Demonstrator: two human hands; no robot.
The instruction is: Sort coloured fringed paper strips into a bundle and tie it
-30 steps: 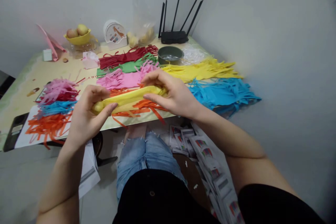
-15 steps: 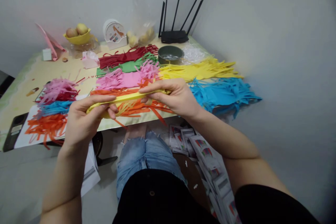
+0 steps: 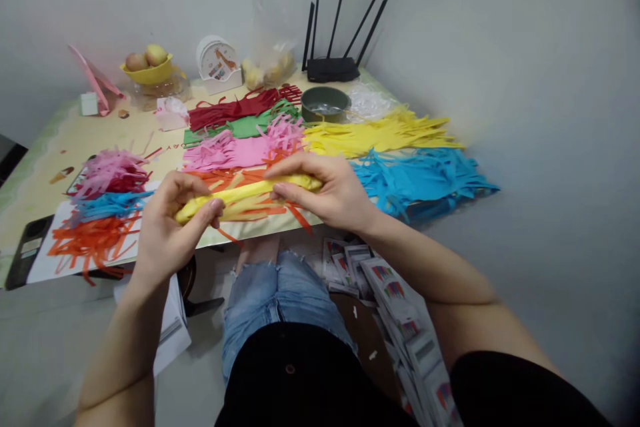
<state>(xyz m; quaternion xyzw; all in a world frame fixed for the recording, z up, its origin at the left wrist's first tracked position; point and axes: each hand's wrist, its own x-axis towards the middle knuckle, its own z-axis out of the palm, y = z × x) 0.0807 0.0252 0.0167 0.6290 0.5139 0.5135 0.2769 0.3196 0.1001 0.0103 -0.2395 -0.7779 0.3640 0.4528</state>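
A strip of yellow fringed tissue paper (image 3: 243, 193), rolled along its middle, stretches between my two hands above the table's front edge. My left hand (image 3: 173, 227) is closed on its left end, thumb and fingers pinching it. At the other end my right hand (image 3: 327, 188) grips it between thumb and fingers. Loose yellow fringe hangs below the roll. Behind it lie orange fringed paper (image 3: 295, 203) and pink fringed paper (image 3: 245, 152). To the right are stacks of yellow fringed paper (image 3: 380, 133) and blue fringed paper (image 3: 425, 177).
Green fringe (image 3: 250, 125) and dark red fringe (image 3: 240, 109) lie farther back. A dark green bowl (image 3: 325, 103), a black router (image 3: 333, 69) and a yellow fruit bowl (image 3: 150, 73) stand behind. A phone (image 3: 30, 250) lies front left. Printed packets (image 3: 395, 300) are stacked below, right.
My left hand has shifted slightly right and turned, its thumb now lying over the yellow paper. The yellow roll has turned a little. My right hand stays nearly in place.
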